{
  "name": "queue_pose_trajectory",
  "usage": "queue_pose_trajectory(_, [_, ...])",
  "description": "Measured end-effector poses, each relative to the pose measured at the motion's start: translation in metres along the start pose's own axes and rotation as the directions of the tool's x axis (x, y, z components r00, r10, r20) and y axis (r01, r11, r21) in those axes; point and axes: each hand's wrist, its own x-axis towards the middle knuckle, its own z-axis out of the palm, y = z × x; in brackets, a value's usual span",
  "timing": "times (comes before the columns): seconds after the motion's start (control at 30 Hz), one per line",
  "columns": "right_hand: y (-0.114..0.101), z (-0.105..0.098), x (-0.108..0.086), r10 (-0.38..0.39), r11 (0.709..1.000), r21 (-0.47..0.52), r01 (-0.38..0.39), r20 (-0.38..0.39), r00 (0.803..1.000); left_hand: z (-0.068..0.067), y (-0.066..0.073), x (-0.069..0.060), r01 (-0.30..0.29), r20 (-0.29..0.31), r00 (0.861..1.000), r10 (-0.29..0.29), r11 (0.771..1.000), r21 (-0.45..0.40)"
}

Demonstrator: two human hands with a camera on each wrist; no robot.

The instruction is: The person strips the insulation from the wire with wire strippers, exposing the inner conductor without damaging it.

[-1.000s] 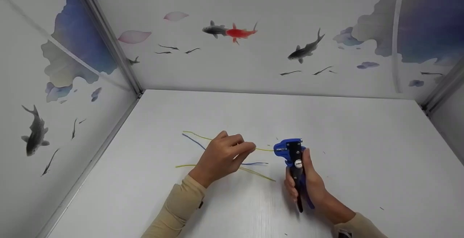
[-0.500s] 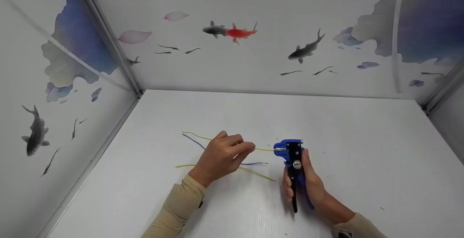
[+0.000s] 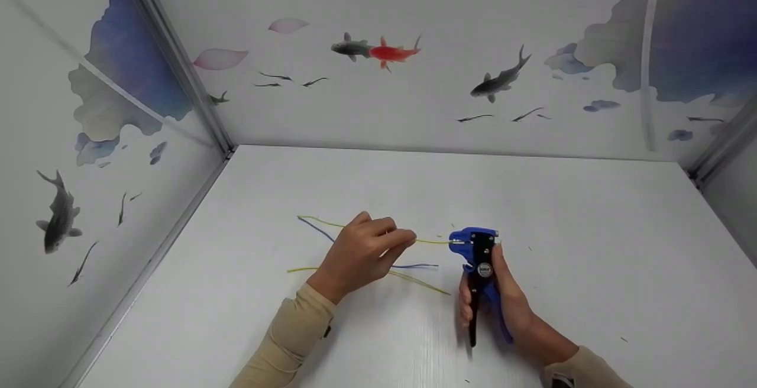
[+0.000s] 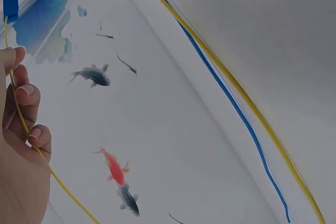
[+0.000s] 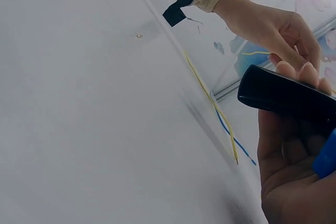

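Observation:
My left hand [image 3: 361, 261] pinches a thin yellow wire [image 3: 433, 241] between thumb and fingertips. The wire's right end runs into the head of a blue and black wire stripper [image 3: 478, 252], so its tip is hidden. My right hand [image 3: 516, 302] grips the stripper upright, its fingers around the black handle [image 5: 289, 93] and the two handles spread apart. In the left wrist view the yellow wire [image 4: 21, 116] passes along the fingers. Under the left hand lie a blue wire [image 3: 414, 267] and another yellow wire [image 3: 421, 284] on the table.
The white table [image 3: 591, 228] carries tiny scraps, one of them a dark bit [image 3: 624, 339] on the right. Printed panels stand behind [image 3: 414, 116] and at the left [image 3: 154, 199] of the table.
The stripper's black handle has swung left, away from the blue handle, so the handles have spread. The stripper's head has shifted slightly right. The left hand has hardly moved.

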Motion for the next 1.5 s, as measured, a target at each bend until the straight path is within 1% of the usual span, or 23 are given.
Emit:
queue_pose_trajectory(0.13, [0.0007, -0.0013, 0.0012, -0.024, 1.0, -0.014, 0.025, 0.013, 1.0, 0.0004, -0.0009, -0.0005, 0.002, 0.005, 1.0, -0.002, 1.0, 0.007])
queue_pose_trajectory(0.33, [0.0019, -0.0022, 0.0022, -0.039, 0.999, -0.007, 0.039, 0.027, 0.999, 0.0, -0.0011, -0.0002, 0.002, 0.005, 1.0, -0.002, 1.0, 0.008])
queue_pose_trajectory(0.53, [0.0025, -0.0022, 0.0019, -0.029, 1.0, -0.002, 0.029, 0.019, 0.999, -0.0003, -0.0007, -0.0005, -0.001, 0.005, 1.0, 0.001, 1.0, 0.005])
queue_pose_trajectory(0.77, [0.0026, -0.0013, 0.0015, -0.005, 1.0, 0.016, 0.005, 0.025, 1.0, -0.0002, -0.0014, -0.0002, -0.017, -0.018, 1.0, 0.017, 1.0, 0.011])
queue_pose_trajectory(1.0, [0.0017, 0.0001, 0.0013, 0.016, 0.999, 0.035, -0.017, 0.022, 1.0, -0.0002, -0.0027, -0.0011, -0.004, 0.001, 1.0, 0.004, 1.0, 0.004])
queue_pose_trajectory(1.17, [0.0024, -0.0002, 0.0015, 0.024, 0.999, 0.037, -0.025, 0.023, 0.999, 0.0001, -0.0034, -0.0014, -0.016, -0.013, 1.0, 0.016, 1.0, 0.008])
queue_pose_trajectory(1.33, [0.0034, -0.0012, 0.0016, 0.023, 0.999, 0.031, -0.023, 0.017, 1.0, -0.0004, -0.0051, -0.0011, -0.034, -0.034, 0.999, 0.035, 0.999, 0.01])
queue_pose_trajectory(1.5, [0.0033, -0.0019, 0.0028, -0.003, 0.999, 0.048, 0.001, 0.031, 1.0, -0.0014, -0.0076, -0.0012, -0.021, -0.034, 0.999, 0.021, 1.0, 0.003])
